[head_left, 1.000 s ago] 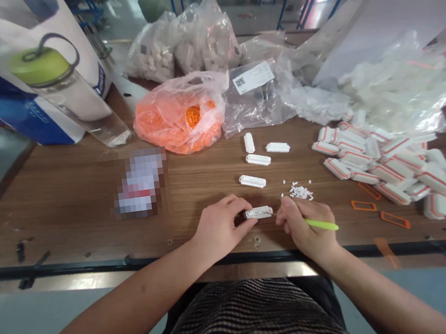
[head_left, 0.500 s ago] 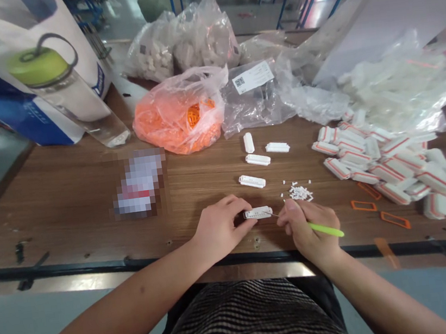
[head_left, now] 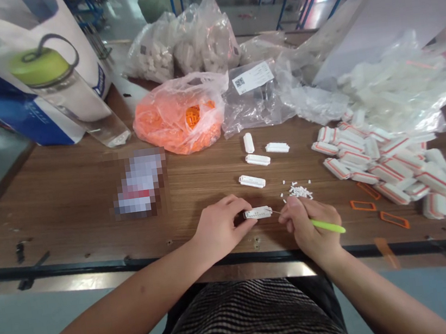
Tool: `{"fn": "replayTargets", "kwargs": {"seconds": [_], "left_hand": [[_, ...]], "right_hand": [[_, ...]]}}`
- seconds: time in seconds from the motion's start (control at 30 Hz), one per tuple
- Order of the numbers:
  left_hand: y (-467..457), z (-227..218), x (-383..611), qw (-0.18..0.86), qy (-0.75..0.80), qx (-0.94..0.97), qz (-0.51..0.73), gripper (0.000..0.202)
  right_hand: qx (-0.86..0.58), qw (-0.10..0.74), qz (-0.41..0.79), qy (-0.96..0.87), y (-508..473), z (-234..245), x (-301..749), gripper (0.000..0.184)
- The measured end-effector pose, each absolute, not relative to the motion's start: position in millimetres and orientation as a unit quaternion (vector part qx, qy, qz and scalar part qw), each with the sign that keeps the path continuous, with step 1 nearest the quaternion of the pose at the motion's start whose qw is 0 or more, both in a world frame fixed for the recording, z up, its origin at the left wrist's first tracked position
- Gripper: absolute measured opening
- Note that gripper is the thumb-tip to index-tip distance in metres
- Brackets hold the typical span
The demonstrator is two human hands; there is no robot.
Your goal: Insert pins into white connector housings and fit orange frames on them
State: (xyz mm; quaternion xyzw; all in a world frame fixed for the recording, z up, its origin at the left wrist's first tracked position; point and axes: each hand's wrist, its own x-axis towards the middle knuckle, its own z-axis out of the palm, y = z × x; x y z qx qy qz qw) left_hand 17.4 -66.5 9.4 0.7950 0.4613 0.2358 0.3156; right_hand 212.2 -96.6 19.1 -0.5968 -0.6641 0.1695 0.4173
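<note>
My left hand (head_left: pixel 223 230) pinches a small white plastic housing (head_left: pixel 257 213) by its end, just above the wooden tabletop (head_left: pixel 68 209). My right hand (head_left: pixel 311 225) is close beside it and grips a green-handled needle pick (head_left: pixel 327 225), whose thin metal tip reaches to the housing's right end. A small heap of white plastic bits (head_left: pixel 300 192) lies just beyond the hands. Several similar white housings, such as one (head_left: pixel 252 182) nearest my left hand, lie farther up the table.
A heap of white parts with orange trim (head_left: pixel 387 167) and loose orange frames (head_left: pixel 363 205) lie to the right. Behind stand an orange-filled plastic bag (head_left: pixel 177 118), a labelled clear bag (head_left: pixel 253 97), and a water bottle (head_left: pixel 69 94). A pixelated object (head_left: pixel 138 183) lies left.
My right hand has shifted slightly to the right, and the pick's green handle now points lower and farther right. My left hand and the white housing have stayed about where they were.
</note>
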Motion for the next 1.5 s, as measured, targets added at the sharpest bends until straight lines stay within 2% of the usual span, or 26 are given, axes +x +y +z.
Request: {"fn": "replayTargets", "kwargs": {"seconds": [0.3, 0.57, 0.83, 1.5], "left_hand": [[-66.3, 8.5, 17.4, 0.32, 0.455, 0.796, 0.238, 0.008], [-65.9, 8.4, 17.1, 0.32, 0.456, 0.795, 0.241, 0.009], [-66.2, 8.0, 16.6, 0.314, 0.458, 0.796, 0.241, 0.009], [-66.4, 8.8, 16.3, 0.322, 0.459, 0.792, 0.24, 0.009]], "right_hand": [[-0.595, 0.39, 0.187, -0.677, -90.6, 23.6, 210.2, 0.044], [-0.596, 0.426, 0.181, -0.657, -96.9, 18.5, 215.3, 0.044], [-0.592, 0.405, 0.165, -0.677, -95.2, 21.4, 213.3, 0.044], [-0.586, 0.423, 0.164, -0.671, -98.7, 16.3, 215.3, 0.045]]}}
